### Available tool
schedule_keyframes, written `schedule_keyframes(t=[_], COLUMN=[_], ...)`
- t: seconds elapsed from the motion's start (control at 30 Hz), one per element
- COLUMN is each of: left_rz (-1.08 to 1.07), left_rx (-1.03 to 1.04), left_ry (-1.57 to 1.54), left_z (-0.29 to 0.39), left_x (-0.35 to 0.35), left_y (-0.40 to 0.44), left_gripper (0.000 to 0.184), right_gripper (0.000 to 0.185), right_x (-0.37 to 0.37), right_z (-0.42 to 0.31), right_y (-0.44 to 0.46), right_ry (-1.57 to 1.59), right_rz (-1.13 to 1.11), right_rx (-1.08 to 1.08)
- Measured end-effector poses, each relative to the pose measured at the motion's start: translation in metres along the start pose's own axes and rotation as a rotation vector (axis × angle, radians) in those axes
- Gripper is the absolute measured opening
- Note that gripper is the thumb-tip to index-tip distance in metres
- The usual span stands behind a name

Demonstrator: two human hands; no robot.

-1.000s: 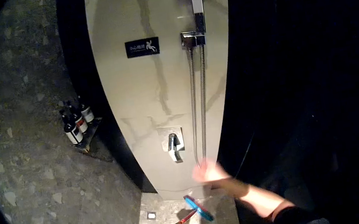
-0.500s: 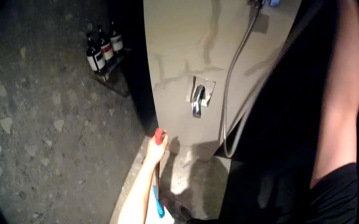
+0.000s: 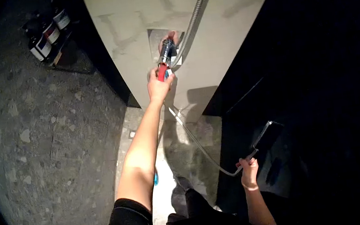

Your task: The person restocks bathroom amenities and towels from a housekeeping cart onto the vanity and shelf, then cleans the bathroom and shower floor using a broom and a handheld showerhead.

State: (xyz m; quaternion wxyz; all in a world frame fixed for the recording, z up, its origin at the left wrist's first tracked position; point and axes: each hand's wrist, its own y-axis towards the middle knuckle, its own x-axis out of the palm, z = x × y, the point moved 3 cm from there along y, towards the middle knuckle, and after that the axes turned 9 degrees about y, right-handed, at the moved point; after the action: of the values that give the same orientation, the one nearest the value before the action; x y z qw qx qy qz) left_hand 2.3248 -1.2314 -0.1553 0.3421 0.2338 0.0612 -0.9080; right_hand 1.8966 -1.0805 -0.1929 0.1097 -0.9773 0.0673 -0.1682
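My left hand [image 3: 160,85] is closed round the red handle [image 3: 162,72] of a brush, right at the metal tap lever [image 3: 166,50] on the pale wall. Below, the blue brush head [image 3: 156,178] shows partly behind my left forearm. My right hand [image 3: 249,170] grips the shower head [image 3: 267,133] by its handle, low on the right. From it the metal hose [image 3: 201,146] sags in a curve, passes by my left hand and runs up the wall.
Several labelled pump bottles [image 3: 51,33] stand on a corner shelf [image 3: 72,58] at the upper left. A speckled grey wall [image 3: 51,144] fills the left side. Dark glass or panelling lies to the right. My foot is on the pale floor [image 3: 197,156].
The shower head has left its wall holder and moved down to the lower right in my right hand. My left hand has risen to the tap with the brush handle.
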Motion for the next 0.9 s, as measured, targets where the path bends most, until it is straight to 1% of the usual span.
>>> schedule_keyframes(t=[0.03, 0.07, 0.1, 0.17, 0.23, 0.27, 0.3, 0.37, 0.43, 0.5, 0.53, 0.6, 0.63, 0.7, 0.73, 0.77, 0.83, 0.87, 0.9], left_rz=[0.149, 0.297, 0.215, 0.332, 0.275, 0.311, 0.319, 0.338, 0.294, 0.288, 0.283, 0.322, 0.320, 0.299, 0.302, 0.304, 0.307, 0.335, 0.364], left_rx=[0.115, 0.225, 0.039, 0.154, 0.122, 0.074, 0.092, 0.150, 0.135, 0.071, 0.072, 0.068, 0.066, 0.106, 0.200, 0.204, 0.090, 0.118, 0.149], left_ry=[0.108, 0.218, 0.141, 0.187, 0.102, 0.192, 0.221, 0.231, 0.295, 0.277, 0.277, 0.321, 0.319, 0.267, 0.243, 0.242, 0.284, 0.239, 0.193], left_z=[0.010, 0.019, 0.023, 0.021, 0.027, 0.019, 0.027, 0.029, 0.027, 0.024, 0.023, 0.022, 0.020, 0.023, 0.025, 0.024, 0.017, 0.009, 0.001], left_x=[-0.003, -0.003, 0.001, 0.004, 0.001, 0.005, 0.004, -0.001, -0.003, 0.001, 0.003, 0.000, 0.001, 0.001, -0.003, -0.013, -0.037, -0.054, -0.071], left_y=[0.001, 0.002, 0.002, 0.002, 0.004, 0.011, 0.008, 0.003, 0.007, 0.009, 0.009, 0.006, 0.004, -0.007, -0.019, -0.040, -0.091, -0.117, -0.144], left_gripper=[0.064, 0.057, 0.051, 0.049, 0.046, 0.042, 0.041, 0.039, 0.039, 0.040, 0.040, 0.043, 0.043, 0.045, 0.043, 0.043, 0.040, 0.036, 0.032], right_gripper=[0.015, 0.016, 0.018, 0.019, 0.021, 0.022, 0.024, 0.024, 0.025, 0.026, 0.026, 0.024, 0.024, 0.023, 0.022, 0.022, 0.022, 0.022, 0.022], right_x=[-0.015, -0.020, -0.029, -0.033, -0.051, -0.065, -0.069, -0.075, -0.077, -0.087, -0.093, -0.089, -0.089, -0.087, -0.083, -0.082, -0.082, -0.094, -0.098], right_z=[0.021, 0.035, 0.042, 0.053, 0.072, 0.089, 0.093, 0.097, 0.099, 0.108, 0.113, 0.114, 0.113, 0.105, 0.099, 0.093, 0.087, 0.099, 0.095], right_y=[-0.009, -0.006, -0.009, -0.007, 0.001, 0.015, 0.019, 0.021, 0.019, 0.027, 0.026, 0.020, 0.020, 0.019, 0.015, 0.009, -0.003, -0.004, -0.011], right_ry=[0.022, -0.001, -0.029, -0.059, -0.108, -0.186, -0.255, -0.211, -0.167, -0.360, -0.360, -0.169, -0.172, -0.273, -0.265, -0.262, -0.198, -0.183, -0.174], right_rz=[0.080, 0.128, 0.182, 0.220, 0.251, 0.234, 0.216, 0.210, 0.206, 0.238, 0.244, 0.197, 0.199, 0.212, 0.261, 0.260, 0.199, 0.186, 0.179], right_rx=[0.030, 0.084, 0.126, 0.118, 0.115, 0.131, 0.142, 0.113, 0.082, 0.070, 0.071, 0.108, 0.107, 0.152, 0.183, 0.180, 0.138, 0.101, 0.097])
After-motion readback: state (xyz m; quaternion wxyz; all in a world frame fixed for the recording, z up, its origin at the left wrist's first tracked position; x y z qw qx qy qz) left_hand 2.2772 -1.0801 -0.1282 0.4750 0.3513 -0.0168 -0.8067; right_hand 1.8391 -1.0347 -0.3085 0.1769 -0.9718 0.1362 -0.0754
